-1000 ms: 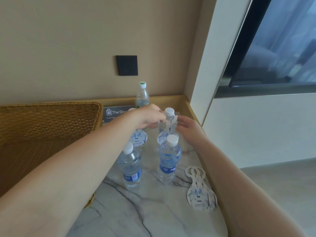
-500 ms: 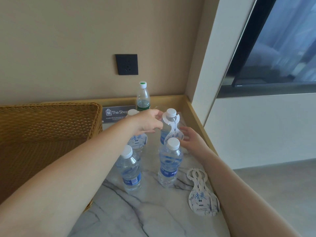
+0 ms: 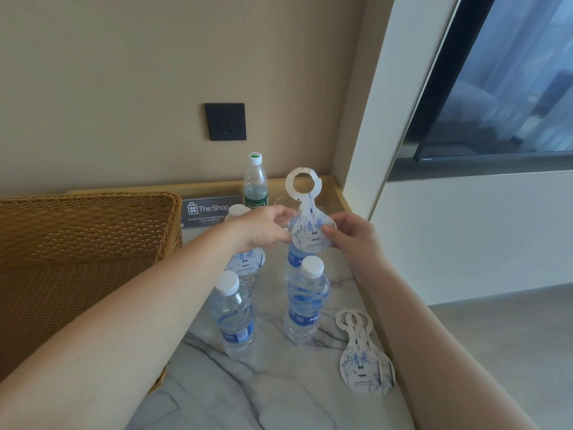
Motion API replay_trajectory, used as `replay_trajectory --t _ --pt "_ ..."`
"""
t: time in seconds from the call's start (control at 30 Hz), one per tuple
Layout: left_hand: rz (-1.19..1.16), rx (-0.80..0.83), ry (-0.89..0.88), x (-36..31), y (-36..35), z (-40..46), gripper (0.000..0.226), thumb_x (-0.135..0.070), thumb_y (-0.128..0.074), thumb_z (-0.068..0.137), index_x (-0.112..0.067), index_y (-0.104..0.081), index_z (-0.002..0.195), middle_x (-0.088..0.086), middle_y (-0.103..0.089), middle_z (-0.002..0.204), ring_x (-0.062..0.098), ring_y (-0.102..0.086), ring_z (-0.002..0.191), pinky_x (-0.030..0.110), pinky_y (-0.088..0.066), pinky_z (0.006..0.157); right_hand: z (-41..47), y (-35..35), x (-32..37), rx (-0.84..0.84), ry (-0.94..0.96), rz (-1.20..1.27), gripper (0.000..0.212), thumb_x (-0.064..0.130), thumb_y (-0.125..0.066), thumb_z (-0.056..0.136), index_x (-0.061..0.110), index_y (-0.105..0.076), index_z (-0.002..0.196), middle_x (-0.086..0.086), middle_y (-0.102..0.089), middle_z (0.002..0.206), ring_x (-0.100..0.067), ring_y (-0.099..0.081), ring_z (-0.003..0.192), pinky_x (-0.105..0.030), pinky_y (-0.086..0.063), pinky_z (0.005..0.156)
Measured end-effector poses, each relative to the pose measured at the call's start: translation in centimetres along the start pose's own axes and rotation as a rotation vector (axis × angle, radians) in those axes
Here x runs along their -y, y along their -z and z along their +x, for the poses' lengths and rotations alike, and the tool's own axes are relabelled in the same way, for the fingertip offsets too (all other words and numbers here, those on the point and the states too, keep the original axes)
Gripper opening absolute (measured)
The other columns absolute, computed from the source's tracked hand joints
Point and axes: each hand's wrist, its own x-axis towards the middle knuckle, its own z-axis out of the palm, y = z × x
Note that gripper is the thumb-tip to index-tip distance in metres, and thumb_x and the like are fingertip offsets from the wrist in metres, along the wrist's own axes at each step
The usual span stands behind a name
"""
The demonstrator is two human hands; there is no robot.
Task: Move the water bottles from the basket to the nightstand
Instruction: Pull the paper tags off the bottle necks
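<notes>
Four blue-labelled water bottles stand on the marble nightstand. The two nearest are the front left bottle and the front right bottle. Behind them, the back left bottle wears a paper neck tag. My left hand grips the top of the back right bottle, whose cap is hidden. My right hand pinches a white and blue paper neck tag, held upright in front of that bottle with its ring free above. The wicker basket stands at the left.
A green-labelled bottle and a dark "The Shop" sign stand at the back wall. A pile of loose neck tags lies near the nightstand's right edge. A raised wooden rim borders the top. A wall socket sits above.
The neck tag has come up off the back right bottle's cap and is now held upright. My right hand rose with it; my left hand stayed at the bottle's top.
</notes>
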Motion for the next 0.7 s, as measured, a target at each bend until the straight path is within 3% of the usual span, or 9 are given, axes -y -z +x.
replay_trajectory --t 0.17,0.23,0.37,0.47,0.6,0.7 --pt "0.086 0.011 -0.003 -0.5 0.1 -0.5 0.074 -0.017 -0.075 0.080 -0.019 -0.038 0.144 -0.001 -0.042 0.149 0.013 -0.044 0.131 0.040 -0.040 0.107 -0.5 0.1 1.1 -0.031 0.015 0.028 0.007 0.012 -0.065 0.089 0.019 -0.066 0.087 0.001 -0.076 0.092 -0.017 -0.072 0.086 -0.024 -0.056 0.065" --pt "0.166 -0.029 -0.026 -1.0 0.3 -1.2 0.075 -0.020 -0.073 0.082 -0.020 -0.035 0.147 -0.001 -0.043 0.148 0.015 -0.045 0.130 0.038 -0.042 0.105 -1.4 0.8 1.0 -0.069 0.011 0.015 0.004 0.015 -0.064 0.089 0.019 -0.065 0.088 0.001 -0.076 0.092 -0.017 -0.072 0.086 -0.028 -0.057 0.067" --pt "0.226 -0.132 -0.152 -2.6 0.5 -3.8 0.059 -0.033 -0.068 0.086 -0.027 -0.045 0.140 -0.006 -0.051 0.139 0.010 -0.052 0.119 0.029 -0.042 0.090 -4.6 2.8 0.1 -0.156 -0.021 0.075 0.004 0.014 -0.061 0.092 0.016 -0.063 0.094 0.000 -0.076 0.087 -0.016 -0.073 0.080 -0.024 -0.057 0.062" --pt "0.192 -0.099 -0.259 -3.3 -0.4 -6.0 0.052 -0.040 -0.069 0.085 -0.029 -0.052 0.133 -0.011 -0.058 0.129 0.004 -0.058 0.113 0.026 -0.047 0.087 -7.8 3.8 -1.3 -0.224 -0.070 0.102 0.006 0.011 -0.058 0.093 0.012 -0.062 0.097 -0.005 -0.076 0.087 -0.017 -0.073 0.076 -0.022 -0.055 0.058" --pt "0.304 -0.018 -0.321 -2.8 -2.4 -7.7 0.055 -0.041 -0.079 0.074 -0.029 -0.058 0.124 -0.015 -0.062 0.111 0.002 -0.063 0.100 0.030 -0.051 0.091 -12.1 4.3 -4.4 -0.309 -0.219 -0.038 0.006 0.018 -0.059 0.093 0.020 -0.064 0.096 -0.004 -0.075 0.083 -0.019 -0.071 0.073 -0.032 -0.057 0.060" --pt "0.471 -0.053 -0.374 -2.1 -3.7 -8.1 0.049 -0.037 -0.082 0.071 -0.026 -0.064 0.115 -0.013 -0.064 0.101 0.003 -0.064 0.091 0.028 -0.052 0.085 -14.4 3.8 -6.6 -0.349 -0.236 -0.309 0.006 0.022 -0.060 0.092 0.026 -0.065 0.093 0.004 -0.073 0.078 -0.006 -0.067 0.069 -0.019 -0.048 0.054"
